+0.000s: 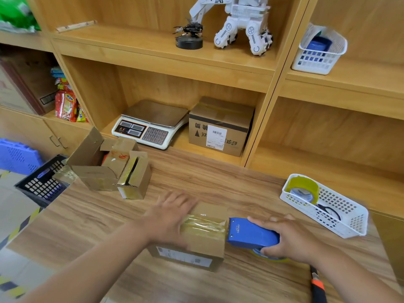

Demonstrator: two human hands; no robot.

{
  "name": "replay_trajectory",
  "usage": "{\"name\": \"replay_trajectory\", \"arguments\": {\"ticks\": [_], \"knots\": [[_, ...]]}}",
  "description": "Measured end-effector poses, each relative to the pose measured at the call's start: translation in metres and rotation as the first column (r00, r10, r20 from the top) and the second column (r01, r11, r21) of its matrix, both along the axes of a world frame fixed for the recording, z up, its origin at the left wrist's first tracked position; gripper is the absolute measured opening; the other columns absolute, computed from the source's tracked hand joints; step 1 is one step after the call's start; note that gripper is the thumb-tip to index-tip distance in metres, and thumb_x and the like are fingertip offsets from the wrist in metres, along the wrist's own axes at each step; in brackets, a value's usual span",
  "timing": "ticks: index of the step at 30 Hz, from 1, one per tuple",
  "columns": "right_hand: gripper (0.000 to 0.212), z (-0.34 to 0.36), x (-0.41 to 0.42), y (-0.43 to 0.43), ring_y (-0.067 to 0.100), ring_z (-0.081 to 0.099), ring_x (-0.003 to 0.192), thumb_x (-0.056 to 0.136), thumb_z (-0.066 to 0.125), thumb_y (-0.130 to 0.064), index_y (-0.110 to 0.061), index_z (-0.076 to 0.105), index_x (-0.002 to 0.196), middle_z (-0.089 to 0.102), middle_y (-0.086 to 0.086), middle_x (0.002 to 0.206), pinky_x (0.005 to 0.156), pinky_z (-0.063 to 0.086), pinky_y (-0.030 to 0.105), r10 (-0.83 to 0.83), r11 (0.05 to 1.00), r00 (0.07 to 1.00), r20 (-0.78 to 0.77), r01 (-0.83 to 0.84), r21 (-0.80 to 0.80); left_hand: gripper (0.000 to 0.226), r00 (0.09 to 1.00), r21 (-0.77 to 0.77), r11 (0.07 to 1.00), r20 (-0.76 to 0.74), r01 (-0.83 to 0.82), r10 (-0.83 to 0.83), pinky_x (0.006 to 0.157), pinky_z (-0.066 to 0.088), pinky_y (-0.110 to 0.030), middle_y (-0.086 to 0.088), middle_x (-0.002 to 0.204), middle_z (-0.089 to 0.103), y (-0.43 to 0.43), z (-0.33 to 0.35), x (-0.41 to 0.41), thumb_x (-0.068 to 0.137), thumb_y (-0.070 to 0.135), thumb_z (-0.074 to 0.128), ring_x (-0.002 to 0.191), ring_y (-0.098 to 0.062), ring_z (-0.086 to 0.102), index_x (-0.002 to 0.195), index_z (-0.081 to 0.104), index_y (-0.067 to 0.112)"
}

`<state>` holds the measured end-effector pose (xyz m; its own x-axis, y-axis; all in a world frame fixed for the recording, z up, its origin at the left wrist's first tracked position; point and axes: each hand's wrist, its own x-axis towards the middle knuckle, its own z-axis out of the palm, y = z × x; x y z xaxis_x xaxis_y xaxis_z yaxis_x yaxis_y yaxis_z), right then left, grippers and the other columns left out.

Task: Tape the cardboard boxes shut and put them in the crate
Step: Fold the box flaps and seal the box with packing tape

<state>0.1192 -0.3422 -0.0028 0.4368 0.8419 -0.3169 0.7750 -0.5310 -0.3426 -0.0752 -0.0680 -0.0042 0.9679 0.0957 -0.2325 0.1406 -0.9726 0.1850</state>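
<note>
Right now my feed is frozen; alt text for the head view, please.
The left hand presses flat on a small cardboard box on a wooden table while the right hand grips a blue tape dispenser at the box's right edge. At far left, open boxes wait near a black crate; a white basket holding a tape roll sits at right.

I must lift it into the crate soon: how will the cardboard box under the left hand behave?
The cardboard box probably stays stiff, since tape crosses its top. It is flat-bottomed and low, so unlikely to tip or roll. The glossy tape may be slippery; its bare sides likely grip better.
</note>
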Motion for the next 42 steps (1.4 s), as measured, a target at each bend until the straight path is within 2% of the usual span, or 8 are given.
{"name": "replay_trajectory", "arguments": {"ticks": [4,12,15,20,28,32,35,42], "knots": [[0.069,-0.003,-0.002,-0.003,0.008,0.031,0.089,0.063,0.054,-0.072,-0.086,0.007,0.111,0.046,-0.027,0.098,0.076,0.030,0.012,-0.015,1.000,1.000,0.001,0.015,0.010,0.125,0.987,-0.064,0.985,-0.030,0.158,-0.160,0.113,-0.016,-0.037,0.000,0.159,-0.004,-0.047,-0.003,0.035,0.061,0.065,0.072,0.144,-0.016,-0.013,0.150,-0.007,0.026],[0.072,-0.007,-0.011,-0.012,0.014,0.034,0.091,0.060,0.049,-0.077,-0.086,0.000,0.112,0.044,-0.027,0.097,0.081,0.031,0.015,-0.036,0.998,0.999,0.035,0.034,0.057,0.136,0.967,0.003,0.978,-0.144,0.211,-0.208,0.117,-0.007,-0.047,-0.014,0.158,-0.005,-0.072,-0.010,0.064,0.054,0.060,0.079,0.145,-0.026,-0.012,0.149,-0.011,0.023],[0.073,-0.002,-0.017,-0.013,0.012,0.033,0.089,0.059,0.050,-0.077,-0.085,0.000,0.112,0.042,-0.028,0.093,0.074,0.025,0.011,-0.062,0.996,0.998,0.026,0.060,0.069,0.135,0.965,0.029,0.974,-0.139,0.226,-0.220,0.117,0.000,-0.048,-0.014,0.154,0.007,-0.074,-0.010,0.066,0.053,0.062,0.078,0.143,-0.031,-0.002,0.149,-0.009,0.024],[0.075,0.019,-0.019,-0.018,0.014,0.037,0.098,0.063,0.058,-0.071,-0.084,0.007,0.116,0.043,-0.030,0.097,0.085,0.033,0.019,-0.083,0.995,0.996,0.027,0.081,0.065,0.131,0.967,0.035,0.967,-0.058,0.252,-0.249,0.116,0.013,-0.042,-0.014,0.145,0.023,-0.073,-0.002,0.063,0.052,0.059,0.079,0.135,-0.032,0.018,0.149,0.000,0.020],[0.075,0.076,-0.013,-0.018,0.004,0.042,0.096,0.058,0.058,-0.072,-0.081,0.018,0.120,0.050,-0.025,0.098,0.078,0.035,0.017,-0.073,0.993,0.997,0.020,0.070,0.100,0.127,0.972,-0.320,0.927,0.188,0.195,-0.140,0.103,0.009,-0.019,0.020,0.139,0.016,-0.057,0.027,0.048,0.047,0.062,0.076,0.127,-0.003,0.012,0.139,-0.010,0.046],[0.076,0.087,-0.020,-0.004,-0.009,0.029,0.099,0.056,0.053,-0.076,-0.083,0.012,0.120,0.046,-0.032,0.100,0.075,0.030,0.014,-0.041,0.997,0.996,0.074,0.036,0.069,0.129,0.984,-0.476,0.870,0.171,0.126,-0.049,0.104,0.015,-0.016,0.034,0.139,0.010,-0.047,0.028,0.030,0.048,0.056,0.081,0.132,0.005,0.011,0.137,-0.012,0.053],[0.074,0.084,-0.031,0.013,0.003,0.033,0.099,0.057,0.052,-0.076,-0.083,0.011,0.119,0.046,-0.031,0.109,0.080,0.031,0.016,-0.012,0.998,0.998,0.065,0.009,0.059,0.128,0.993,-0.542,0.838,0.121,0.064,0.003,0.107,0.019,-0.018,0.036,0.141,0.008,-0.034,0.028,0.015,0.049,0.054,0.082,0.132,0.008,0.010,0.135,-0.013,0.058],[0.068,0.085,-0.054,0.061,0.012,0.034,0.097,0.062,0.044,-0.078,-0.084,0.005,0.118,0.038,-0.036,0.093,0.083,0.032,0.026,0.078,0.994,0.988,0.131,-0.087,0.061,0.130,0.996,-0.607,0.793,0.030,-0.053,0.089,0.116,0.017,-0.026,0.028,0.152,0.004,0.003,0.037,-0.016,0.053,0.048,0.083,0.143,-0.001,0.005,0.142,-0.013,0.051]]}}
